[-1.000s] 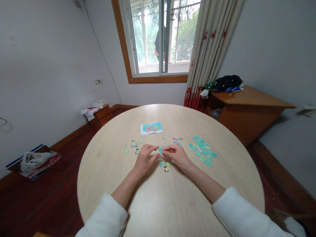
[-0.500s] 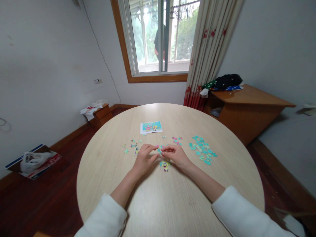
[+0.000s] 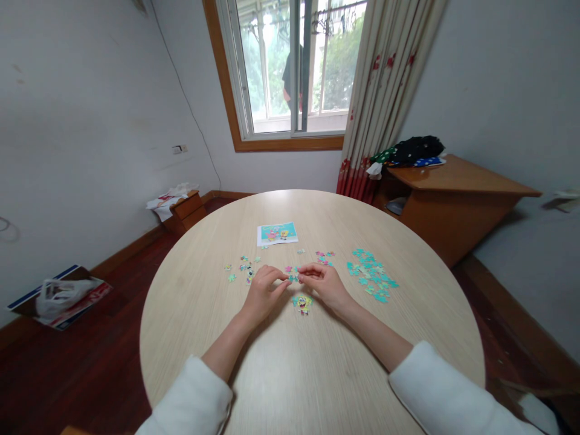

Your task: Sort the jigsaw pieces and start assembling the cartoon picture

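Observation:
My left hand (image 3: pixel 266 290) pinches a small teal jigsaw piece (image 3: pixel 290 278) between thumb and fingertips. Facing it, my right hand (image 3: pixel 323 285) has its thumb and forefinger closed on another small puzzle piece at the same spot; the two pieces meet or nearly meet, I cannot tell which. A pink piece (image 3: pixel 289 269) lies just beyond the fingertips. Below the hands sits a joined patch of jigsaw (image 3: pixel 302 304) with a yellow cartoon face. The printed reference picture (image 3: pixel 278 233) lies farther back, showing a pink and a yellow figure on teal.
Many loose teal pieces (image 3: pixel 370 273) spread over the right of the round table (image 3: pixel 290 380). Pink and mixed pieces (image 3: pixel 325 258) lie beyond my right hand, and several more (image 3: pixel 245 266) left of my left hand. A wooden desk (image 3: pixel 466 181) stands behind at right.
My fingertips have drawn slightly apart and the left thumb has closed up toward its fingers. The pieces between the hands and the pink one beyond show more clearly now.

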`<state>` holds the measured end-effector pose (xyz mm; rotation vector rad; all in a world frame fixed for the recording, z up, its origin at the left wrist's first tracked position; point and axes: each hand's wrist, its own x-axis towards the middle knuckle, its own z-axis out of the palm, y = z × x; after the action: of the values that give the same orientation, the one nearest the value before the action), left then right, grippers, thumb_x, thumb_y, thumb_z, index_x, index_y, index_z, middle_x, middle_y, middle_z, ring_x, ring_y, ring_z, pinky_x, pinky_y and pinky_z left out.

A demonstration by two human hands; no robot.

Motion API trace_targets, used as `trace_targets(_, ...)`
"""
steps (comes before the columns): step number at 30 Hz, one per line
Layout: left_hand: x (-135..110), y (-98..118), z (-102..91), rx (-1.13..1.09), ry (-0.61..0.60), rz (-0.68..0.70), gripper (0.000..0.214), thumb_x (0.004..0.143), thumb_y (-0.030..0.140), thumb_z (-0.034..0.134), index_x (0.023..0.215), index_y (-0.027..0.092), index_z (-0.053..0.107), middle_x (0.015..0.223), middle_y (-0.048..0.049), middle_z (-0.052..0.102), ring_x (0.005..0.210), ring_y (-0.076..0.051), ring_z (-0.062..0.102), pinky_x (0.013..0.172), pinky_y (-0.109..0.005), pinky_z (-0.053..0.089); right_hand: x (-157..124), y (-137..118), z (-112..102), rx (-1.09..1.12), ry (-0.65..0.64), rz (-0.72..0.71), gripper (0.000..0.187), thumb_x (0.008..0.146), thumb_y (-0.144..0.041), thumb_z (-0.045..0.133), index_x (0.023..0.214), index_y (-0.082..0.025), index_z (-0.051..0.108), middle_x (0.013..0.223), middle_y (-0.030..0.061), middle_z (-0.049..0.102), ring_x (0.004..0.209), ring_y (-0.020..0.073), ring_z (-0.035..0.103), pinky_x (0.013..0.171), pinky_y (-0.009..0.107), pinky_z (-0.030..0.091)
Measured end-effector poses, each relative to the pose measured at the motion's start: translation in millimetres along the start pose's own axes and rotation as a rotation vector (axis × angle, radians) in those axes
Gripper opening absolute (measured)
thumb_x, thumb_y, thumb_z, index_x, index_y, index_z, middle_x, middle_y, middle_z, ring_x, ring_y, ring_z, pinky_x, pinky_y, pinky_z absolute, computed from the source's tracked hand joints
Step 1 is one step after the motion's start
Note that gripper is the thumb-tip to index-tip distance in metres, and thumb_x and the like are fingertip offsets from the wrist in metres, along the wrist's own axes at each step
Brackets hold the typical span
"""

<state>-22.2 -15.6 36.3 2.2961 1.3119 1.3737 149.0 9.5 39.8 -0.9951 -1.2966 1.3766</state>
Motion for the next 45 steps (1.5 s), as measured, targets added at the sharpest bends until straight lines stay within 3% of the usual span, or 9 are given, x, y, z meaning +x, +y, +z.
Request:
trace_targets(10, -0.4, -0.1, 0.4, 0.014, -0.054, 0.004, 0.014, 0.083, 0.024, 0.057, 0.073, 0.018, 0.063, 0.069, -0.0031, 0.064, 0.07, -0.015, 0.057, 0.065, -0.028, 0.045, 0.1, -2.5, 0.0, -0.002, 0.024, -0.024, 0.029, 0.053, -0.037, 0.075, 0.071, -0.016, 0.068, 0.07, 0.0039, 0.067, 0.065, 0.0151, 0.06, 0.069, 0.031, 0.048)
trace_targets(19, -0.8, -0.6, 0.0, 0.012, -0.045, -0.024, 0.01, 0.082, 0.019, 0.056, 0.075, 0.017, 0.063, 0.072, -0.0037, 0.064, 0.072, -0.015, 0.056, 0.065, -0.027, 0.044, -0.6, -2.1, -1.1, 0.002, -0.001, -0.043, 0.033, 0.055, -0.037, 0.075, 0.081, -0.017, 0.071, 0.084, 0.0074, 0.071, 0.08, 0.0191, 0.064, 0.078, 0.035, 0.048)
trace_targets(45, 0.1, 1.9, -1.1, -0.017, -0.061, -0.043, 0.016, 0.086, 0.024, 0.051, 0.076, 0.018, 0.061, 0.072, -0.0036, 0.061, 0.071, -0.015, 0.055, 0.065, -0.027, 0.044, 0.0, 3.4, -1.9, -0.211, -0.025, -0.185, 0.018, 0.066, -0.034, 0.064, 0.072, -0.018, 0.067, 0.075, 0.0043, 0.068, 0.069, 0.0161, 0.06, 0.067, 0.03, 0.047)
